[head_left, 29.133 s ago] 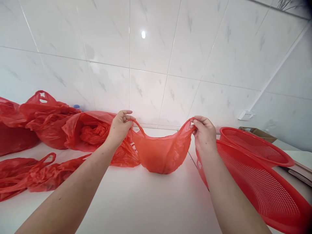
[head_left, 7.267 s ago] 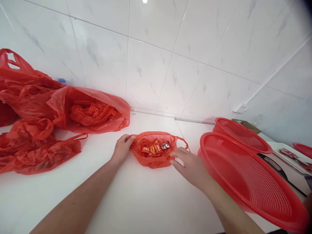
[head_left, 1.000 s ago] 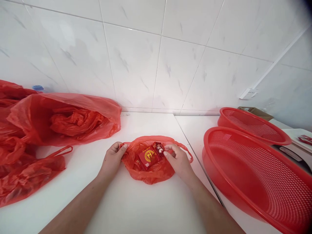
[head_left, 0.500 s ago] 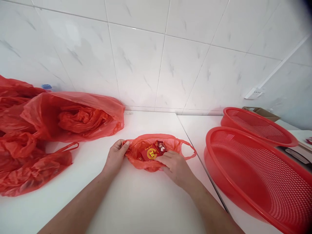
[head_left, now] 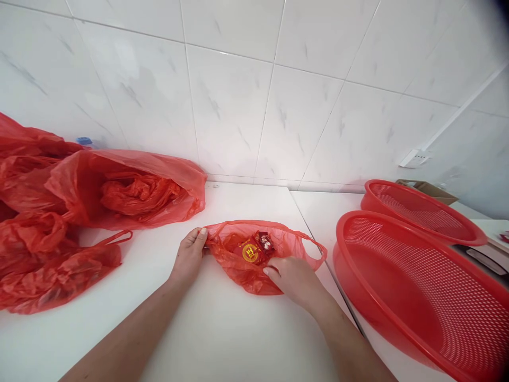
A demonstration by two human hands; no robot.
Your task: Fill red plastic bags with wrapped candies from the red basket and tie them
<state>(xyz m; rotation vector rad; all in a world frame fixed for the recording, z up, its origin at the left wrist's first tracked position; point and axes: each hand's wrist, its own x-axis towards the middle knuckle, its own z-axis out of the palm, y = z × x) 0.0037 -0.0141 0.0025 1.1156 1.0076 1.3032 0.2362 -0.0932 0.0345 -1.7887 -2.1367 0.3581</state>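
Note:
A thin red plastic bag (head_left: 251, 281) lies on the white table in front of me, its mouth held wide. My left hand (head_left: 190, 257) pinches the bag's left end between thumb and fingers. At the near rim, to the right of the middle, my right hand (head_left: 296, 281) is closed on the plastic with its fingers curled. Inside the bag I see a red packet with a round yellow emblem (head_left: 251, 253) and a small dark red packet with white print (head_left: 265, 241). The bag's right handle loop (head_left: 324, 260) sticks out beyond my right hand.
On the left, a large red bag (head_left: 191, 185) holds crumpled red bags (head_left: 139, 196), with more red bags (head_left: 59, 270) beside it. Two red perforated plastic baskets (head_left: 397, 297) stand on the right. Behind them is a cardboard box (head_left: 433, 192). A tiled wall (head_left: 230, 116) closes the back.
My right hand has drawn back out of the bag to its near rim, fingers curling on the plastic. The near side is pulled toward me, opening the mouth wider.

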